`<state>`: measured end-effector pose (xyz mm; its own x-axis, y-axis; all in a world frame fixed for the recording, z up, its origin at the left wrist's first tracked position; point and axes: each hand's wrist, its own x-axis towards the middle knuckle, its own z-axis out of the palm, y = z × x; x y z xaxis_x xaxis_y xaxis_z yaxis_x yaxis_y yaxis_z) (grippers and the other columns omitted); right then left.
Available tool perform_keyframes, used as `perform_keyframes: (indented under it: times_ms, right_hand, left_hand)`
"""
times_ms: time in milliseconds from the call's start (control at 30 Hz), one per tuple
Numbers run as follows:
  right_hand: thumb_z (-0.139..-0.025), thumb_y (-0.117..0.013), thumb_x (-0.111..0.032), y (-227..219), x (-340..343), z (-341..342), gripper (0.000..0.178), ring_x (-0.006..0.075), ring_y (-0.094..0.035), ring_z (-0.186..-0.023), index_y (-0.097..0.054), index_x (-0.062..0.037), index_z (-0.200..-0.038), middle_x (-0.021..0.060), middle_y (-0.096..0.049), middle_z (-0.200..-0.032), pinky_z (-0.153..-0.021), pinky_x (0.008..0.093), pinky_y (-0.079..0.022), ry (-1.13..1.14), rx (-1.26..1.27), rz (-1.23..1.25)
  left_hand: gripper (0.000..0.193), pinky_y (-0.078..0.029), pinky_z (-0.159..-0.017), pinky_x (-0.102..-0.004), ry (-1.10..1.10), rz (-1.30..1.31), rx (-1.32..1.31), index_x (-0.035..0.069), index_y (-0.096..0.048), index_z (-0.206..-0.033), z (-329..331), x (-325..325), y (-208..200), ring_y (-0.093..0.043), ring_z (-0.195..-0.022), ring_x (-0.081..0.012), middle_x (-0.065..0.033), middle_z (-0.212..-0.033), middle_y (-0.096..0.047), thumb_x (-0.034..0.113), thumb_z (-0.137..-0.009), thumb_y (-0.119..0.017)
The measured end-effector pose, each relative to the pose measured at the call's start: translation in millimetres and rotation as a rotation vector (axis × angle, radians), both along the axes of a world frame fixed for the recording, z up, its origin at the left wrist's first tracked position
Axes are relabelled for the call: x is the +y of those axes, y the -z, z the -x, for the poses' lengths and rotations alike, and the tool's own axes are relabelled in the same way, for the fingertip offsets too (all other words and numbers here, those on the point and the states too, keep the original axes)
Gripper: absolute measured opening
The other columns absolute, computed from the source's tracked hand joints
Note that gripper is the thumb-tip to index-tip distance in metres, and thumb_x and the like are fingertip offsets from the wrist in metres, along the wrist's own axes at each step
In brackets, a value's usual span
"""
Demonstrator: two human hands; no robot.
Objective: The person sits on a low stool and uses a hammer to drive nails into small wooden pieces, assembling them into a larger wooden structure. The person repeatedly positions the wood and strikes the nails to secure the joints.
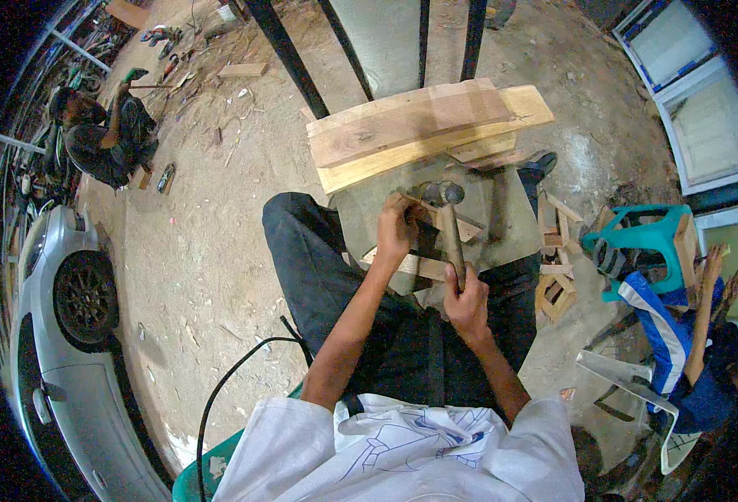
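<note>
My right hand (467, 303) is wrapped round the wooden handle of a hammer (452, 243). Its dark metal head is raised above a small wooden frame (426, 264) made of short strips. At the frame's left side my left hand (396, 227) is closed on the wood, fingertips near the upper corner. The frame rests on a greyish board (511, 224) between my knees. Hammer and hand hide part of the frame, and I cannot make out any nail.
Long planks (411, 125) lie across the board's far side. Small wooden frames (555, 293) are on the ground at right, near a green stool (653, 234) and a seated person (695, 351). Another person (101, 134) squats at far left, beyond a silver car (76, 368).
</note>
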<state>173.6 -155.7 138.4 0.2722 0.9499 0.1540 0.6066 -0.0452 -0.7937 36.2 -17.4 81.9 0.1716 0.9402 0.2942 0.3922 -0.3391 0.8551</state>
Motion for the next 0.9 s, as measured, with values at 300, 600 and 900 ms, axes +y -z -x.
perform_keyframes:
  times_ms: [300,600,900]
  right_hand:
    - [-0.091,-0.054,-0.04,39,-17,-20,0.049,0.0455,-0.057,-0.079,-0.058,0.0063,-0.108,0.0325,-0.06,-0.088,-0.07,0.0466,-0.047,0.074,0.065,0.269]
    - [-0.096,-0.049,-0.034,37,-7,-22,0.044,0.0298,-0.055,-0.054,-0.055,0.0058,-0.077,0.0182,-0.055,-0.059,-0.054,0.0401,-0.042,0.179,0.041,0.123]
    - [-0.096,-0.047,-0.04,48,-6,-28,0.048,0.0231,-0.052,-0.052,-0.055,0.0039,-0.078,0.0118,-0.053,-0.057,-0.053,0.0374,-0.042,0.259,0.124,0.217]
  left_hand:
    - [0.013,-0.049,-0.073,-0.0296,-0.174,0.404,-0.487,-0.002,-0.069,-0.09,11,11,6,-0.062,-0.077,-0.0151,-0.0065,-0.088,-0.069,0.008,-0.082,-0.064]
    - [0.015,-0.043,-0.06,-0.0241,-0.163,0.551,-0.629,0.0,-0.07,-0.087,13,13,-5,-0.056,-0.066,-0.0114,-0.0032,-0.078,-0.066,0.013,-0.084,-0.064]
    - [0.013,-0.043,-0.057,-0.0237,-0.235,0.419,-0.467,0.001,-0.071,-0.087,8,15,-8,-0.056,-0.062,-0.0093,-0.005,-0.076,-0.067,0.014,-0.084,-0.07]
